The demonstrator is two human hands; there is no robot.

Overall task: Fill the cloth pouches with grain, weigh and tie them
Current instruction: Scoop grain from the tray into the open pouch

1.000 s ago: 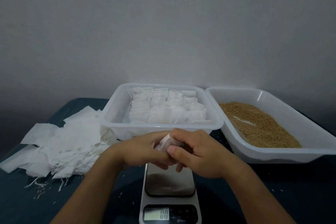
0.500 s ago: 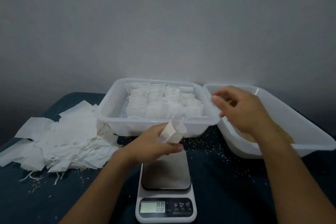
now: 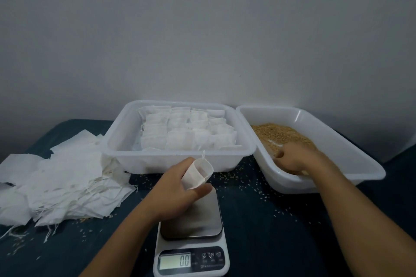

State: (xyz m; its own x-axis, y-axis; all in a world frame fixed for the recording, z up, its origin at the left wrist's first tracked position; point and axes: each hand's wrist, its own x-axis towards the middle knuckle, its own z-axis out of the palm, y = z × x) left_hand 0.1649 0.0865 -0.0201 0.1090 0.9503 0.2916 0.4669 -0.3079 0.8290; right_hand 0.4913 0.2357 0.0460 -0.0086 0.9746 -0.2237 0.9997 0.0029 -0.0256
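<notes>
My left hand (image 3: 177,189) holds a small white cloth pouch (image 3: 197,172) with its mouth open and facing up, just above the far edge of the digital scale (image 3: 191,220). The scale's display (image 3: 175,262) reads 0.0 and its plate carries nothing. My right hand (image 3: 292,158) is down in the brown grain (image 3: 279,134) inside the right white tray (image 3: 342,157), fingers curled into the grain; whether it holds any is hidden. The middle white tray (image 3: 126,137) holds several filled white pouches (image 3: 189,132) in rows.
A heap of flat empty pouches (image 3: 56,177) with loose strings lies on the dark blue cloth at the left. Spilled grains dot the cloth (image 3: 270,220) around the scale and in front of both trays. A plain wall stands behind.
Both hands were together on the pouch over the scale. My right hand then let go, swung right over the grain tray and has now dropped into the grain. My left hand keeps the pouch open.
</notes>
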